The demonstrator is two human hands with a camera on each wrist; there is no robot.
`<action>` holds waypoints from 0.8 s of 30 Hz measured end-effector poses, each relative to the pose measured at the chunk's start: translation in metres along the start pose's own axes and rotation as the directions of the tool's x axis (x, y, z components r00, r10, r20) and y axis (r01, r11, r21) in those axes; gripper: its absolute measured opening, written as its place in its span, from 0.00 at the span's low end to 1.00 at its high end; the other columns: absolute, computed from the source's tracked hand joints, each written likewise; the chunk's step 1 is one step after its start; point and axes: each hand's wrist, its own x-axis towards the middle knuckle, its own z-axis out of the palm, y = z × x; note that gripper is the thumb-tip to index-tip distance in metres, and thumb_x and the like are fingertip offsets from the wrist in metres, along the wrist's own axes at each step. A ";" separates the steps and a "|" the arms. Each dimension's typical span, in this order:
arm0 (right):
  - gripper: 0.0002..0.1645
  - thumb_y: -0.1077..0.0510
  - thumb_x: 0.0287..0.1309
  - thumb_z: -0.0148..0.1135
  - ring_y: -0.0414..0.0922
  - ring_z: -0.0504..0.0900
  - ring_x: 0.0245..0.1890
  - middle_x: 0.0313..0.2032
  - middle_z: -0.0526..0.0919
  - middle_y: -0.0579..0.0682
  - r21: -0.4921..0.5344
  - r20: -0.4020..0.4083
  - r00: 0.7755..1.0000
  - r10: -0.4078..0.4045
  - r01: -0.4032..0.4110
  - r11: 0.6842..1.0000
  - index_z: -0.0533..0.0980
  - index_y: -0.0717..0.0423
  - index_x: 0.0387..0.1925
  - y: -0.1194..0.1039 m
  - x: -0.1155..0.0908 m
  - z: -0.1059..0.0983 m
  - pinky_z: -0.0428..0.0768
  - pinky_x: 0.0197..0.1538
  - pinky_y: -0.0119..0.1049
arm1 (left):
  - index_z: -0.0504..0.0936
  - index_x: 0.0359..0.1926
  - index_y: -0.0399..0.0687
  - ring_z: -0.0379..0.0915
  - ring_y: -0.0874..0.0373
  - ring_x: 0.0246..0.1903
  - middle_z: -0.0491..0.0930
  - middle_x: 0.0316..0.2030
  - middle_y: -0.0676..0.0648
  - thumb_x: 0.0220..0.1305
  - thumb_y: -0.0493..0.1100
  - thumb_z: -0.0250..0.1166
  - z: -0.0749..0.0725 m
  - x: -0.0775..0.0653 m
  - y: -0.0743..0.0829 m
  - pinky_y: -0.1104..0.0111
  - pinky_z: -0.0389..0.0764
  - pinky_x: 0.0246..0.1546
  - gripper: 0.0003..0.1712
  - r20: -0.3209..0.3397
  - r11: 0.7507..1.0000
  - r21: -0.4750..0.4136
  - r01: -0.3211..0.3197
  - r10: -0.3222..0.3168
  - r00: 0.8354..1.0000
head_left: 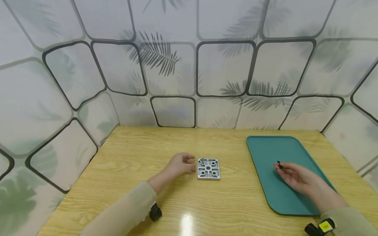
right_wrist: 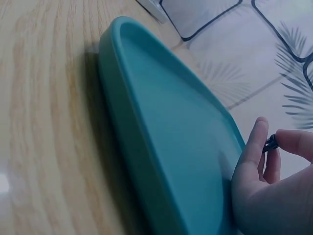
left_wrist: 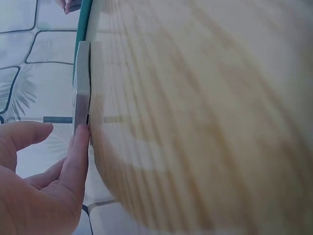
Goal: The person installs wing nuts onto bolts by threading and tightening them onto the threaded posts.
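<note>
A square silver metal plate with several round sockets lies on the wooden table. A small metal pin stands upright at its far left corner. My left hand is at the plate's left side, thumb and fingers apart; in the left wrist view a fingertip appears to touch the plate's edge. Over the green tray, my right hand pinches a small black part between thumb and fingers. Its exact kind cannot be made out, though the right wrist view shows the black part up close.
The tray's raised rim runs along the right side of the wooden table. A patterned curtain hangs behind the table and at both sides.
</note>
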 end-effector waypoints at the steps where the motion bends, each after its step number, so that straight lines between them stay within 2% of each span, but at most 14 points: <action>1: 0.18 0.65 0.81 0.49 0.46 0.91 0.43 0.40 0.90 0.55 0.002 -0.002 1.000 0.000 0.000 1.000 0.85 0.59 0.39 0.000 0.000 0.001 0.87 0.54 0.31 | 0.79 0.64 0.28 0.89 0.50 0.42 0.86 0.48 0.35 0.69 0.31 0.68 0.000 0.000 0.000 0.63 0.90 0.46 0.24 0.011 0.999 -0.035 0.030 -0.029 1.000; 4: 0.18 0.66 0.80 0.50 0.46 0.91 0.43 0.40 0.90 0.55 0.004 -0.007 1.000 -0.001 0.001 1.000 0.85 0.59 0.39 0.001 -0.001 0.002 0.87 0.54 0.31 | 0.78 0.65 0.27 0.89 0.52 0.38 0.85 0.47 0.34 0.70 0.31 0.68 0.001 -0.001 0.001 0.64 0.91 0.44 0.25 0.048 0.990 -0.105 0.096 -0.092 0.995; 6: 0.17 0.66 0.80 0.51 0.46 0.91 0.43 0.40 0.91 0.55 0.001 -0.011 1.000 -0.003 0.003 1.000 0.85 0.59 0.38 0.001 -0.001 0.003 0.87 0.53 0.31 | 0.77 0.66 0.27 0.89 0.54 0.37 0.85 0.47 0.35 0.69 0.32 0.70 0.001 -0.002 0.001 0.64 0.91 0.43 0.26 0.063 0.989 -0.102 0.111 -0.105 0.992; 9: 0.18 0.66 0.80 0.51 0.45 0.91 0.43 0.40 0.91 0.55 -0.011 -0.002 1.000 -0.012 0.012 1.000 0.86 0.59 0.38 0.002 0.000 0.004 0.87 0.53 0.31 | 0.77 0.67 0.28 0.87 0.56 0.36 0.84 0.44 0.38 0.66 0.31 0.73 0.002 -0.001 0.002 0.64 0.91 0.44 0.30 0.070 0.990 -0.091 0.109 -0.102 0.992; 15: 0.18 0.66 0.80 0.50 0.43 0.90 0.45 0.42 0.91 0.52 -0.070 0.073 0.997 -0.040 0.046 0.996 0.87 0.58 0.40 0.005 0.004 0.004 0.87 0.52 0.30 | 0.78 0.67 0.32 0.82 0.59 0.33 0.84 0.38 0.44 0.59 0.32 0.78 0.005 -0.001 0.006 0.68 0.89 0.38 0.35 0.062 0.997 0.022 0.075 -0.076 0.995; 20: 0.17 0.67 0.80 0.50 0.41 0.90 0.46 0.43 0.91 0.50 -0.134 0.137 0.989 -0.060 0.078 0.988 0.85 0.57 0.42 0.008 0.011 0.007 0.87 0.52 0.29 | 0.77 0.69 0.33 0.81 0.59 0.35 0.84 0.39 0.44 0.57 0.32 0.79 0.007 -0.001 0.007 0.69 0.88 0.37 0.39 0.063 0.995 0.076 0.057 -0.061 0.996; 24: 0.18 0.67 0.81 0.49 0.39 0.90 0.46 0.44 0.91 0.50 -0.146 0.167 0.984 -0.060 0.085 0.986 0.86 0.57 0.43 0.011 0.016 0.015 0.86 0.52 0.28 | 0.74 0.71 0.34 0.79 0.59 0.34 0.83 0.39 0.44 0.54 0.31 0.81 0.009 0.000 0.007 0.70 0.88 0.36 0.43 0.075 0.995 0.094 0.045 -0.052 0.996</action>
